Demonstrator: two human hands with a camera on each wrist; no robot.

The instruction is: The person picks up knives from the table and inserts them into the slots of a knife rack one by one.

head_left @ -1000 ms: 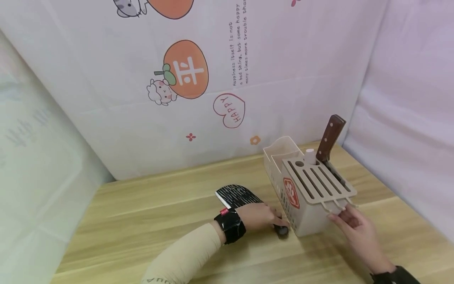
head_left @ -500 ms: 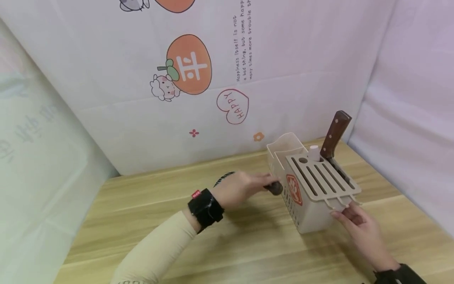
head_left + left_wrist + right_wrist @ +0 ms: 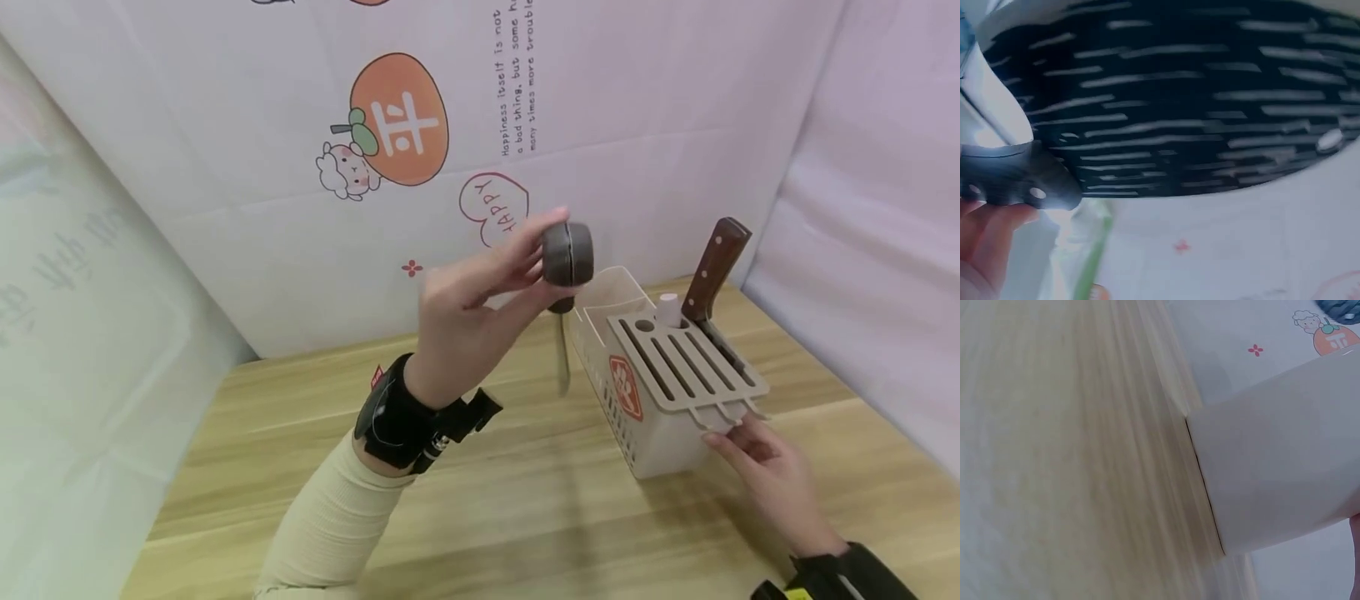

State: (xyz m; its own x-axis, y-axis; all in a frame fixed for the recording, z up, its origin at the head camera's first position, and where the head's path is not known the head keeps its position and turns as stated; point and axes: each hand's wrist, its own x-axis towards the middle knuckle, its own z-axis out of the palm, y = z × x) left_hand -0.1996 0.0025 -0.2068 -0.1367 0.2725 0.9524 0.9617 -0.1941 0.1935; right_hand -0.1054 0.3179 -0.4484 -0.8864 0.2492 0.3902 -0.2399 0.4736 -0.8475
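My left hand (image 3: pixel 476 321) grips a cleaver by its dark handle (image 3: pixel 567 254), raised beside the knife holder. The blade (image 3: pixel 563 358) hangs down and is seen nearly edge-on in the head view. Close up in the left wrist view, the cleaver blade (image 3: pixel 1166 106) is black with pale streaks, and a riveted handle (image 3: pixel 1019 178) lies against the fingers. A beige knife holder (image 3: pixel 663 446) with a slotted top stands on the table. At its front, under the small hooks, my right hand (image 3: pixel 776 492) holds it, thumb on the front face; some fingers are hidden.
A brown-handled knife (image 3: pixel 716 267) and a pale-handled utensil (image 3: pixel 668 310) stand in the holder. Behind the slots is an open compartment (image 3: pixel 611 287). The wooden table (image 3: pixel 315 417) meets a printed cloth backdrop (image 3: pixel 645 108) at the back.
My left hand has lifted the cleaver from lying on the table and turned it so the blade points down and the handle is up. My right hand has stayed at the holder.
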